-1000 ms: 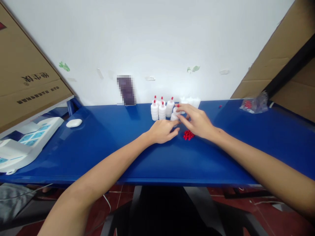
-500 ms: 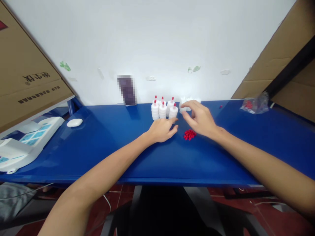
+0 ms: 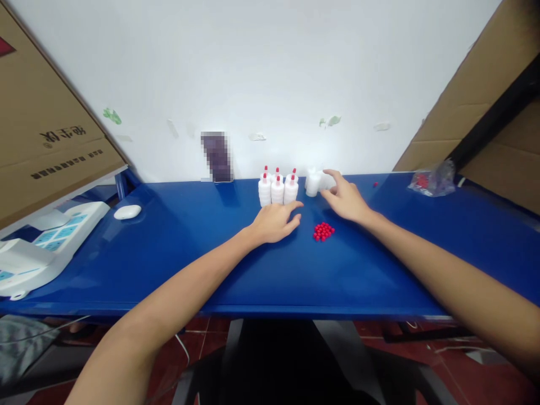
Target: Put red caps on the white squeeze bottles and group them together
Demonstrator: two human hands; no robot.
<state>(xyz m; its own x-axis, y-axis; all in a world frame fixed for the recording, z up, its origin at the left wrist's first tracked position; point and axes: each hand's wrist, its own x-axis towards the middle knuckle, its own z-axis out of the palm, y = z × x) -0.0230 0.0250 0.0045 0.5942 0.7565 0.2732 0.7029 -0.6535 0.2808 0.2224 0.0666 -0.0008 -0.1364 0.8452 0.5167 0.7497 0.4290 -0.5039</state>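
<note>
Several white squeeze bottles (image 3: 277, 192) with red-tipped nozzles stand upright in two rows near the wall. My left hand (image 3: 276, 221) lies just in front of them, fingers apart, and holds nothing. To the right, more white bottles (image 3: 313, 184) without red tips stand in a group, partly hidden. Beside that group is my right hand (image 3: 346, 197), its thumb and fingers spread around air close to the bottles; I cannot tell if it touches one. A small pile of red caps (image 3: 323, 231) lies on the blue table (image 3: 253, 275) between the hands.
A clear plastic bag (image 3: 432, 179) with red pieces lies at the right, and a single red cap (image 3: 375, 184) nearby. At the left are a white oval case (image 3: 127, 212) and a white device (image 3: 59, 242). A dark pixelated rectangle (image 3: 219, 157) leans on the wall. Cardboard (image 3: 54, 112) flanks the table.
The front right red-tipped bottle has shifted left into line with the row. My right hand has moved a little right, with its fingers farther apart. My left hand stays nearly in place.
</note>
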